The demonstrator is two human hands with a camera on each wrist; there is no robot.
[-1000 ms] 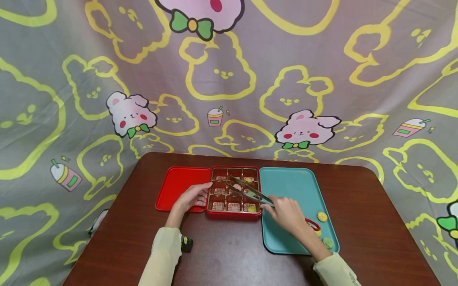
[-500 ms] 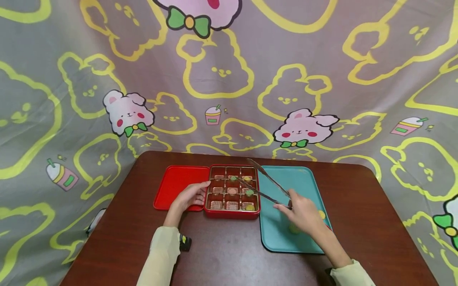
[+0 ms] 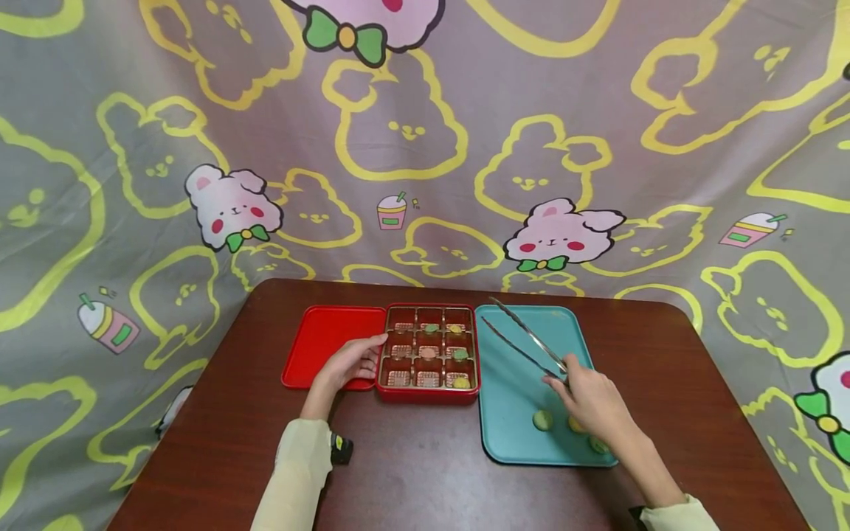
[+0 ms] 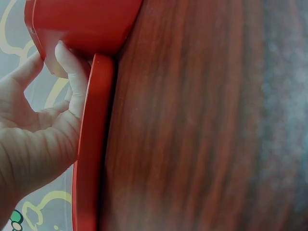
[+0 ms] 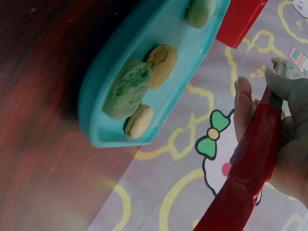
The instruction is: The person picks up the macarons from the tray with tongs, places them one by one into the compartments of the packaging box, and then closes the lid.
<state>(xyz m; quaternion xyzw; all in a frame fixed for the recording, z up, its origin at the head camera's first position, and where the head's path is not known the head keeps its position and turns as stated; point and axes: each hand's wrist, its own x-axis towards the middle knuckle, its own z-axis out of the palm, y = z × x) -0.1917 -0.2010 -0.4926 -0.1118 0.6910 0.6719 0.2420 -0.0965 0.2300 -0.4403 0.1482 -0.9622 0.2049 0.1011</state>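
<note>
In the head view my left hand (image 3: 348,363) rests against the left side of a red box (image 3: 428,397). The left wrist view shows its fingertips touching the box wall (image 4: 91,24). Inside the divided box are a green macaron (image 3: 432,329) at back middle, a yellow one at back right, a pink macaron (image 3: 429,353) in the centre, a green one at middle right and a yellow macaron (image 3: 461,383) at front right. My right hand (image 3: 594,398) grips metal tongs (image 3: 524,343) by their red handle (image 5: 250,159); their tips are spread with nothing between them, over the tray's back left.
A blue-green tray (image 3: 501,442) stands right of the box. Several macarons lie near its front, among them a green macaron (image 3: 542,420) and a yellow macaron (image 5: 161,65). Left of the box lies the red lid (image 3: 319,346). A patterned cloth (image 3: 425,147) hangs behind the table.
My right hand has drawn the tongs from over the box back to the right, above the tray. A green macaron now shows in the back middle compartment. My left hand has stayed at the box.
</note>
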